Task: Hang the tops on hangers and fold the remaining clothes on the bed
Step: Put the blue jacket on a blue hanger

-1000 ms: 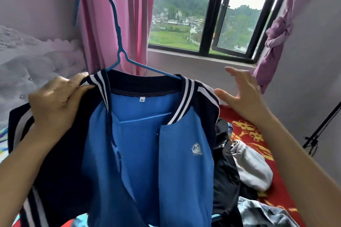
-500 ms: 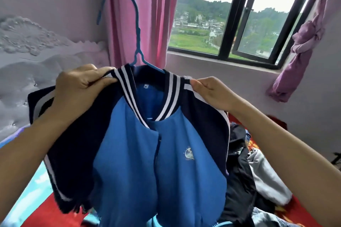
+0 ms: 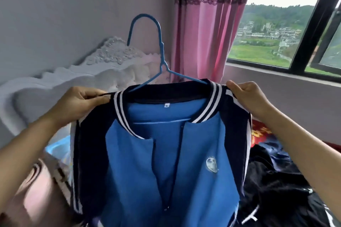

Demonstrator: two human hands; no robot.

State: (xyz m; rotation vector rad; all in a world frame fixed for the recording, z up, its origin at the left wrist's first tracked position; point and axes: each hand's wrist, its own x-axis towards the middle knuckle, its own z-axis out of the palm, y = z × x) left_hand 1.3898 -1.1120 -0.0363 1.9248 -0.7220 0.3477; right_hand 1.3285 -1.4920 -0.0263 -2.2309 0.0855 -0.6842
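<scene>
Head view
Jacket: a blue zip-front jacket (image 3: 166, 171) with navy shoulders and sleeves and a navy-and-white striped collar is held up in the air between the two hands, front toward the camera, zip open at the top.
Hanger: a blue wire hanger (image 3: 160, 55) sits inside the jacket. Its hook stands upright above the collar, its two arms slope down into the neck opening, and its lower bar shows through the open neck.
Left hand: the left hand (image 3: 81, 101) has its fingers curled and thumb pressed down, pinching the navy shoulder fabric just beside the collar's striped edge.
Right hand: the right hand (image 3: 247, 96) has its fingers curled and grips the opposite shoulder, touching the collar's other end, level with the left hand.
Jacket details: a small white size tag (image 3: 167, 105) lies under the back of the collar, and a pale crest (image 3: 211, 164) is on the chest panel on the right-hand side.
Bed: the bed's red patterned cover (image 3: 258, 132) shows beneath the right forearm, and a heap of dark clothes (image 3: 273, 180) lies on it beside the jacket.
Behind: a white carved headboard (image 3: 110, 57) stands against the wall to the left, a pink curtain (image 3: 206, 33) hangs behind the hanger, and a dark-framed window (image 3: 311, 29) is at the right.
</scene>
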